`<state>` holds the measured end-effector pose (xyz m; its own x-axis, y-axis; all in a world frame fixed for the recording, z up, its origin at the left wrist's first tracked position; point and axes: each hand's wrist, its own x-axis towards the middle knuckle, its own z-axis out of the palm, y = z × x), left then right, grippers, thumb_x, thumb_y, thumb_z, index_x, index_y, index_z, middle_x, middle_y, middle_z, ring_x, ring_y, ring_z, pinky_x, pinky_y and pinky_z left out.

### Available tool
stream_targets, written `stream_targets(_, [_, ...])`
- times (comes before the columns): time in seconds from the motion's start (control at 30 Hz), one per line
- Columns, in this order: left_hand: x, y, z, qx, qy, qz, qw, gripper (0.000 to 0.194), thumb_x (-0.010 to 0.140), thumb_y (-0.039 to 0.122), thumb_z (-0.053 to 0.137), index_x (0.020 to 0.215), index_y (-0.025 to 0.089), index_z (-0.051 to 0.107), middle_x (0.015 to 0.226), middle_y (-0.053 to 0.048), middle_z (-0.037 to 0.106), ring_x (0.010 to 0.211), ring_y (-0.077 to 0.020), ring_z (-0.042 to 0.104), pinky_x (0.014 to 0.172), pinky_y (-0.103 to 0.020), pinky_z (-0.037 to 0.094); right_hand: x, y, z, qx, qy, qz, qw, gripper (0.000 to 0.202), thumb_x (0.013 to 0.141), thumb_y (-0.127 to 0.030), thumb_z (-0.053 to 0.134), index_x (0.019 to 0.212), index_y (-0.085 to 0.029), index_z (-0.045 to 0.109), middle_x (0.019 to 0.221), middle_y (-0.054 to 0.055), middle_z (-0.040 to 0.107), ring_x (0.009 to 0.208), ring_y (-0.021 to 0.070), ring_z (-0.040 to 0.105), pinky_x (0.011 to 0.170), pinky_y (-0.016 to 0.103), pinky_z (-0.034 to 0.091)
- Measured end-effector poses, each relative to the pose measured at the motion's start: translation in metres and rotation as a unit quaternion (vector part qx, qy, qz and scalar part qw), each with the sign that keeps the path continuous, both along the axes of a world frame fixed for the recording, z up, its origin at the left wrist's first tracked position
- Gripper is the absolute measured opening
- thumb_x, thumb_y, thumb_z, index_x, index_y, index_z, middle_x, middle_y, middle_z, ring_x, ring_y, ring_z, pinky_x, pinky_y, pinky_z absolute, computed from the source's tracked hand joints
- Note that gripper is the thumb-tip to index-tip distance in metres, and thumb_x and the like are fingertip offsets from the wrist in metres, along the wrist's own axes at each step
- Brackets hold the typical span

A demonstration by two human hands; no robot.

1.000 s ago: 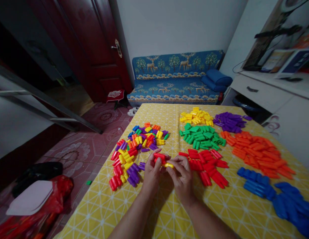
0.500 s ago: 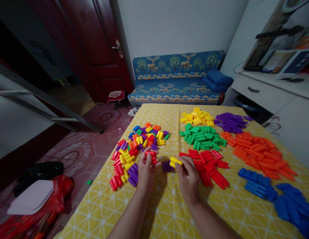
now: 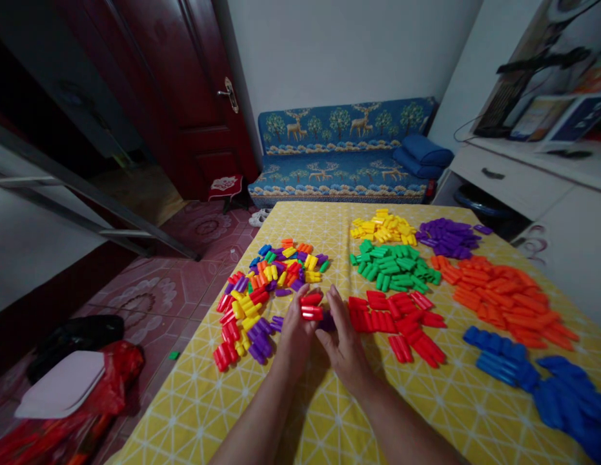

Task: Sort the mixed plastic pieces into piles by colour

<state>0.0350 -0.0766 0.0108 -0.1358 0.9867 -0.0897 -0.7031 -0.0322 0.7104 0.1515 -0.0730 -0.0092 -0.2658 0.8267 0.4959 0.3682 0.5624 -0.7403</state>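
Note:
My left hand is closed around red plastic building blocks, held up over the table. Close by on the right, my right hand has its fingers apart, thumb towards the red blocks, and nothing shows in its grasp. A purple block is partly hidden behind the right hand's fingers. Left of my hands lies a mixed pile of colourful blocks, with red, yellow and purple ones nearest. Just right of my right hand is a group of red blocks.
Sorted piles of green, yellow, purple, orange and blue blocks lie on the yellow tablecloth. A patterned sofa stands behind the table. One green block is on the floor.
The yellow block has left my right hand and is out of sight there. My right hand has moved left, beside the red blocks in my left hand, and its fingers have opened.

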Motion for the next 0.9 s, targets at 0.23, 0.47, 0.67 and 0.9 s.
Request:
stream_targets(0.23, [0.012,-0.021,0.0,0.046,0.094,-0.129,0.986,0.069,0.081,0.048,0.069,0.143,0.027,0.048,0.155,-0.006,0.039,0.146,-0.0318,0.027,0.118,-0.044,0.029,0.005,0.003,-0.001,-0.019,0.022,-0.027,0.999,0.054,0.094,-0.015,0.041,0.145,-0.032,0.041,0.158,0.002,0.03,0.142,0.0207,0.036,0.112,0.041,0.043])
stream_targets(0.47, [0.015,-0.022,0.013,0.105,0.105,-0.16,0.976,0.082,0.077,0.05,0.072,0.148,0.027,0.039,0.159,-0.007,0.03,0.148,-0.0313,0.021,0.12,-0.046,0.021,0.007,0.002,-0.004,0.04,0.081,-0.086,0.992,0.04,0.093,-0.014,0.043,0.128,-0.028,0.057,0.141,0.008,0.051,0.13,0.0216,0.051,0.104,0.041,0.05])
stream_targets(0.67, [0.014,-0.016,0.009,0.067,0.108,-0.102,0.987,0.07,0.074,0.046,0.076,0.137,0.026,0.053,0.151,-0.012,0.043,0.137,-0.0325,0.042,0.107,-0.044,0.041,0.01,0.002,0.003,0.062,0.137,-0.099,0.984,0.032,0.093,-0.013,0.047,0.12,-0.026,0.058,0.128,0.009,0.059,0.119,0.0202,0.058,0.095,0.039,0.054])
stream_targets(0.9, [0.01,-0.01,0.003,0.015,0.165,-0.1,0.981,0.043,0.075,0.038,0.077,0.112,0.019,0.067,0.11,-0.012,0.069,0.1,-0.0235,0.067,0.089,-0.037,0.052,0.014,-0.005,0.007,-0.059,0.221,-0.093,0.969,0.03,0.094,-0.026,0.052,0.125,-0.023,0.053,0.12,0.011,0.064,0.107,0.0213,0.065,0.087,0.038,0.056])
